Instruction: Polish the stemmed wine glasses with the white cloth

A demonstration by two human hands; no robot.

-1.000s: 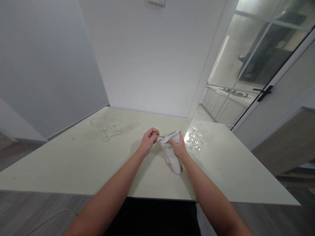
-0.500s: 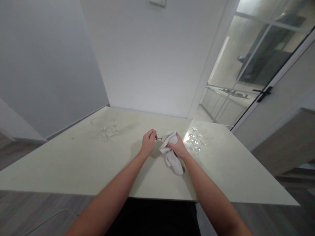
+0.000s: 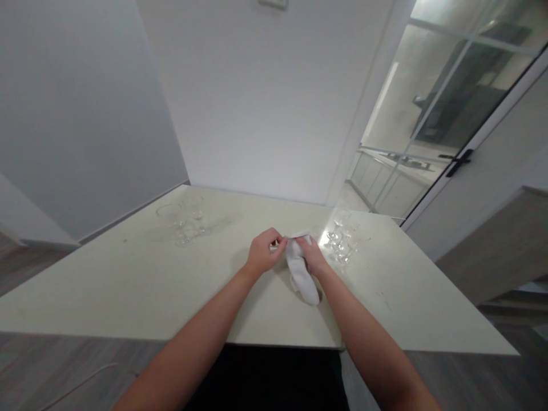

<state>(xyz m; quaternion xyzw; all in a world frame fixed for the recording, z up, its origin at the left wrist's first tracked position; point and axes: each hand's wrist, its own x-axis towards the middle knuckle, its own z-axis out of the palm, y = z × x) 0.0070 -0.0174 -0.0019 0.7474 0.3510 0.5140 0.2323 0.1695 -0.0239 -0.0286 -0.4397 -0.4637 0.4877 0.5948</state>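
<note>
Over the middle of the table, my right hand [image 3: 313, 255] is closed around a white cloth [image 3: 302, 279], whose lower end hangs toward the table's front edge. My left hand [image 3: 266, 252] meets it from the left, thumb and forefinger pinched at the cloth's upper left edge. Whatever the cloth wraps is hidden; a small pale bit shows in the loop of my left fingers, too small to make out. Several clear stemmed glasses [image 3: 341, 242] stand just right of my right hand. More clear glasses [image 3: 184, 231] stand at the back left.
The pale table [image 3: 128, 285] reaches to a white wall [image 3: 265, 114] behind. To the right, a glass-paned door [image 3: 428, 114] with a black handle [image 3: 460, 162] opens onto a kitchen. A cable [image 3: 81, 385] lies on the floor at the lower left.
My left hand has moved right, up to the cloth, and its fingers now pinch the edge. The thin glass stem that showed between my hands is covered. The cloth's top has been folded over.
</note>
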